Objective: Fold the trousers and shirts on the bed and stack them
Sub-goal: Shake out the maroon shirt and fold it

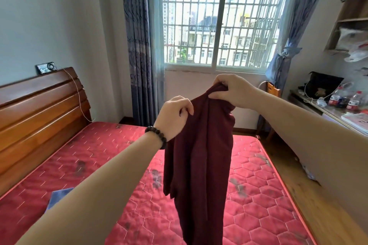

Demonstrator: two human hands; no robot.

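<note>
I hold a dark red garment [201, 157] up in the air with both hands, above the bed [249, 191]. My left hand [175, 117] pinches its upper edge between thumb and curled fingers; a bead bracelet [157, 135] is on this wrist. My right hand [233, 90] is a little higher and grips the bunched top of the cloth. The garment hangs down long and narrow between my arms, its lower end going out of the picture at the bottom; I cannot tell if it is a shirt or trousers.

The bottles [344, 100] on the tabletop [326, 113] at right have red labels, but the writing is too small to read. Beside them stand a black bag [322, 84] and white cables. The shelf [350, 18] above holds white plastic bags.

The bed has a red quilted mattress with dark spots and a wooden headboard [39, 113] at left. A blue folded cloth [57, 199] lies on the mattress near my left arm. A small camera [46, 67] sits on top of the headboard. Behind is a barred window [223, 22] with blue curtains [139, 45], and a wooden chair [272, 90] stands under it.
</note>
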